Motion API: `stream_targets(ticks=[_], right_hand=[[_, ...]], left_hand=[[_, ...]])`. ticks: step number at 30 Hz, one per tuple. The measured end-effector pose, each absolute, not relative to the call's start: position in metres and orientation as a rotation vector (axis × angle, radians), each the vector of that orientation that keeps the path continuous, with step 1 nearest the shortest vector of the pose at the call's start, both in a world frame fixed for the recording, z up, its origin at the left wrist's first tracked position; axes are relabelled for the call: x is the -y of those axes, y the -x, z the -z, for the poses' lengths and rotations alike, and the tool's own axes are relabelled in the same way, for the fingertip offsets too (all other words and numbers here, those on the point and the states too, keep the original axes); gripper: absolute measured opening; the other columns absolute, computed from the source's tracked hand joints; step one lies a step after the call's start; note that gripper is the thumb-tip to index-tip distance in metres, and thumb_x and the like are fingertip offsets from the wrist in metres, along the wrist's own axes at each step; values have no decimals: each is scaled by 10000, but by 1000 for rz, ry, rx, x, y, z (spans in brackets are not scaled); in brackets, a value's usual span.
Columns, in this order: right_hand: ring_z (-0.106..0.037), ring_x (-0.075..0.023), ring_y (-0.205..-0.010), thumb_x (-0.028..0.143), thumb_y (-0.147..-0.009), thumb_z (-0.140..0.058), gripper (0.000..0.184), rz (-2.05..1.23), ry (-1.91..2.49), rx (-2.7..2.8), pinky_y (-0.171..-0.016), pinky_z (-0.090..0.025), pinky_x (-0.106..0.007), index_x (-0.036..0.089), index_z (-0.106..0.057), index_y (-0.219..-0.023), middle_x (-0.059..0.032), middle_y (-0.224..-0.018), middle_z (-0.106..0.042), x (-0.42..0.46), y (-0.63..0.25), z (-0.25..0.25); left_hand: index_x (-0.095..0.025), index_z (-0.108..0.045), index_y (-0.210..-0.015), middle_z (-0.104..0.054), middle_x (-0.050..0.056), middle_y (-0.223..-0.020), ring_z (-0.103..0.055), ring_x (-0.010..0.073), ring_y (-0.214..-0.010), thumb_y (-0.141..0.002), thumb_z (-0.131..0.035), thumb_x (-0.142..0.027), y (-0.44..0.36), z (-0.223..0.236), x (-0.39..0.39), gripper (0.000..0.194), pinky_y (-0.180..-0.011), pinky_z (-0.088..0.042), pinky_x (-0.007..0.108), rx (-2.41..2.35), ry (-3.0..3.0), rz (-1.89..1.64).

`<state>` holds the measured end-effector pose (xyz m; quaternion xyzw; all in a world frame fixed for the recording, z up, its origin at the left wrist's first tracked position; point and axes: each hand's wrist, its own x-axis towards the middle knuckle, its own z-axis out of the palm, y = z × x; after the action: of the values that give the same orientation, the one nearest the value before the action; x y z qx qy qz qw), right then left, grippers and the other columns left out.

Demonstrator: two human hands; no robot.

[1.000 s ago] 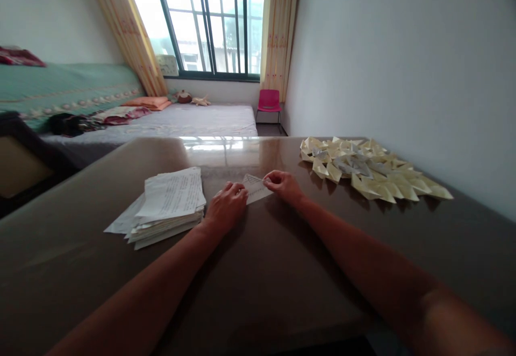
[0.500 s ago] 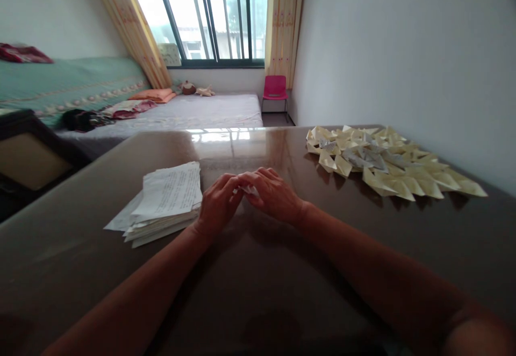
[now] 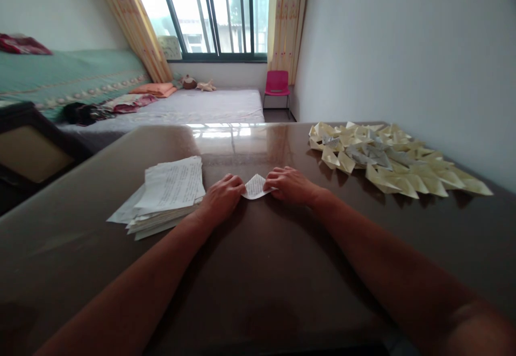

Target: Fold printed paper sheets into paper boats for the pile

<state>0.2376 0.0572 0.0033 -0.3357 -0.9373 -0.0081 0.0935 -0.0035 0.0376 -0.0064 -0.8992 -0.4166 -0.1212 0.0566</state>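
Observation:
A small folded piece of printed paper (image 3: 255, 186) lies on the dark brown table (image 3: 258, 270) between my hands. My left hand (image 3: 221, 199) has its fingers curled and pinches the paper's left edge. My right hand (image 3: 292, 185) is closed on the right edge, fingers pressed down on it. To the left, close to my left hand, lies a stack of printed sheets (image 3: 169, 192). At the right, by the wall, lies a heap of several folded paper boats (image 3: 387, 159).
Beyond the table stands a bed (image 3: 189, 108) with bedding and soft toys, a pink chair (image 3: 277, 84) under the barred window (image 3: 217, 12), and curtains at both sides. A dark piece of furniture (image 3: 28, 151) stands at the left.
My hands came together over the paper, then parted to its two edges. The paper is now a smaller, more folded shape. The camera tipped slightly down.

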Motion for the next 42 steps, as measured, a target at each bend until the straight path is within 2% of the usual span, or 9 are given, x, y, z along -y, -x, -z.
stream_targets(ticks=[5, 9, 13, 20, 26, 34, 37, 40, 42], right_hand=[[-608, -164, -898, 263, -853, -582, 221, -373, 1056, 2691, -778, -403, -254, 272, -729, -1019, -29, -1028, -681, -68, -251, 0], [-616, -142, -787, 342, -845, -598, 247, -774, 1146, 2491, -721, -431, -220, 189, -751, -965, -32, -921, -710, -79, -260, 9], [-610, -144, -758, 318, -836, -591, 260, -946, 1273, 2325, -680, -428, -208, 150, -732, -976, -14, -835, -716, -82, -260, 11], [-600, -135, -735, 237, -831, -595, 124, -595, 1558, 2286, -639, -393, -210, 175, -694, -874, -28, -834, -705, -75, -243, 9], [-622, -165, -820, 299, -841, -592, 129, -381, 1688, 2294, -678, -388, -233, 222, -678, -897, -32, -910, -715, -73, -237, 13], [-629, -183, -801, 363, -848, -582, 147, -222, 1767, 2352, -601, -343, -248, 245, -640, -913, -24, -888, -713, -68, -233, 6], [-631, -182, -791, 363, -859, -575, 144, -172, 1758, 2391, -603, -348, -247, 243, -619, -925, -27, -890, -710, -66, -232, 4], [-632, -180, -791, 360, -864, -575, 139, -172, 1754, 2405, -615, -357, -245, 243, -612, -929, -28, -895, -709, -65, -231, 3], [-630, -181, -799, 356, -863, -574, 135, -181, 1750, 2398, -616, -358, -245, 247, -615, -931, -25, -898, -711, -65, -231, 4]], left_hand=[[-226, -682, -952, -630, 55, -963, -548, 200, -940, -928, -423, -275, 7, 5, -36, 264, -774, -468, 306, 1350, 2770, 312], [-223, -683, -860, -637, 39, -956, -551, 201, -956, -931, -422, -419, 10, 12, -44, 334, -820, -459, 318, 1539, 2791, 444], [-205, -663, -825, -629, 48, -934, -547, 215, -947, -933, -397, -431, 9, 20, -53, 366, -854, -448, 350, 1718, 2746, 574], [-180, -599, -741, -583, 62, -919, -539, 212, -904, -904, -432, -421, 5, 26, -57, 335, -857, -445, 360, 1802, 2616, 603], [-182, -558, -698, -558, 55, -870, -537, 203, -861, -872, -472, -379, 5, 26, -58, 277, -849, -446, 355, 1797, 2610, 617], [-180, -557, -713, -541, 57, -887, -526, 207, -886, -842, -506, -316, 9, 28, -60, 195, -864, -445, 359, 1764, 2646, 618], [-169, -595, -877, -541, 71, -940, -507, 229, -940, -830, -530, -272, 5, 26, -56, 131, -884, -447, 379, 1723, 2599, 628], [-207, -580, -1149, -531, 84, -1131, -457, 244, -1077, -855, -484, -174, -2, 23, -50, 311, -943, -422, 390, 1501, 2658, 650], [-273, -573, -1218, -538, 65, -1165, -443, 234, -1102, -885, -422, -122, -6, 21, -47, 395, -943, -416, 377, 1337, 2750, 560]])
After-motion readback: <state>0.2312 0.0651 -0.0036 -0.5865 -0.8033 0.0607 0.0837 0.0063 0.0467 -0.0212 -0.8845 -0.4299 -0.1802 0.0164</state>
